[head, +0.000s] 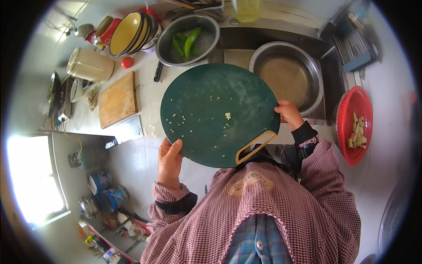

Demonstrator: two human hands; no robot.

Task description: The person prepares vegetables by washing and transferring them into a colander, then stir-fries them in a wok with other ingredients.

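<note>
Both my hands hold a round dark green cutting board (204, 89) out in front of my body. My left hand (170, 158) grips its lower left rim, thumb on top. On the right rim, the fingers of my right hand (290, 113) pinch the edge. A yellow-lined handle slot (256, 148) sits at the board's lower right, towards me. Small pale chopped bits are scattered over the surface, with one larger clump (227, 115) right of the middle. The board hides part of the counter below it.
Behind the board stands a metal basin with green peppers (188, 43); a water-filled basin (286, 79) sits in the sink. Leftward are a wooden cutting board (118, 100), a cleaver (127, 131) at the counter edge, and a tomato (127, 62). A red colander (354, 125) holds cut pieces.
</note>
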